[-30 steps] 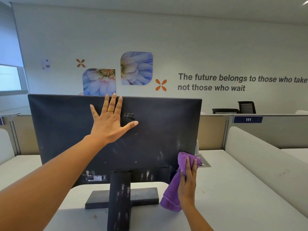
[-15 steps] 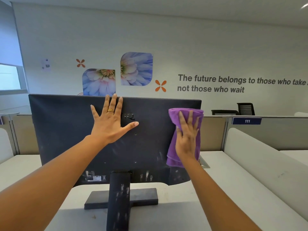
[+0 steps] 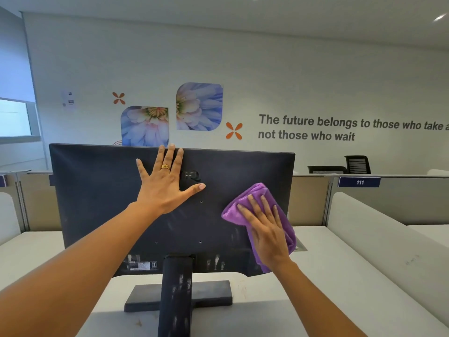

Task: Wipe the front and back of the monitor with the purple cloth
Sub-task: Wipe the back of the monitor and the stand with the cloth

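Note:
The black monitor (image 3: 97,195) stands on the white desk with its dusty back panel facing me, on a black stand (image 3: 176,295). My left hand (image 3: 165,186) lies flat with spread fingers on the upper middle of the back, a gold ring on one finger. My right hand (image 3: 267,229) presses the folded purple cloth (image 3: 245,200) flat against the right part of the back panel, about mid-height. The cloth hangs down past the monitor's lower right corner. The screen side is hidden from me.
The white desk (image 3: 315,300) carries the monitor's base. Low white dividers (image 3: 379,229) run along the right, and grey partitions (image 3: 413,198) with a "111" label stand behind. Two black chairs (image 3: 357,164) sit at the back right by the wall.
My right hand has carried the cloth from the monitor's lower right up to its top right corner, then down and left onto mid-height. The left hand has stayed in place.

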{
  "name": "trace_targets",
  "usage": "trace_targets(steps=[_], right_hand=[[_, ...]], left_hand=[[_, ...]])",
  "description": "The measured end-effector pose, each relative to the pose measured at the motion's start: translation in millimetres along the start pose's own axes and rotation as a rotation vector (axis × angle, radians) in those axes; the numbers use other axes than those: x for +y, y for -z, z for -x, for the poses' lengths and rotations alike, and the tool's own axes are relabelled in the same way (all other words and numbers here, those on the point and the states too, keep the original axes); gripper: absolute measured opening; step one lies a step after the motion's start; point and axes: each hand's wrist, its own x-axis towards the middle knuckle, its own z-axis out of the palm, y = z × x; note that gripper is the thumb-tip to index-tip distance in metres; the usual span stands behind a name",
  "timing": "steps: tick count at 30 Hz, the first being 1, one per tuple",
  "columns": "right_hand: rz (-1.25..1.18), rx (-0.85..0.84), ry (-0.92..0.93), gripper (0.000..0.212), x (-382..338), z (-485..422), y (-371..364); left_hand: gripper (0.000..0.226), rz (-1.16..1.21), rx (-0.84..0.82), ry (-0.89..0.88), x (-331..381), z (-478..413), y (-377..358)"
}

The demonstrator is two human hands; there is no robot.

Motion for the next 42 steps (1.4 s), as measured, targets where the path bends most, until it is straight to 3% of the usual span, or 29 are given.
trace_targets(steps=[4,8,19,22,25,29,34,36,42], right_hand=[[-0.232,0.081,-0.293,0.05,10,-37,16],[-0.291,0.036,-0.343,0.048,5,-70,24],[-0.001,-0.299,0.283,0.048,-50,-53,3],[0.061,-0.357,0.456,0.061,-43,-32,2],[0.163,-0.306,0.504,0.076,-29,-20,5],[0.184,-0.208,0.382,0.081,-6,-16,12],[0.066,0.026,0.015,0.046,14,-40,22],[-0.019,0.063,-0.095,0.043,11,-51,22],[-0.117,0.071,-0.072,0.052,-30,-62,6]], left_hand=[[0.113,-0.004,-0.012,-0.005,-2,1,2],[0.112,0.007,-0.008,0.003,-2,1,2],[0.119,0.053,-0.005,-0.02,-7,1,4],[0.121,0.049,-0.013,-0.018,-7,2,7],[0.122,0.043,-0.02,-0.017,-6,1,7],[0.124,0.049,-0.031,-0.011,-6,2,9],[0.125,0.049,-0.053,-0.008,-6,3,13],[0.125,0.063,-0.066,-0.004,-6,3,15],[0.126,0.076,-0.079,0.009,-8,2,16]])
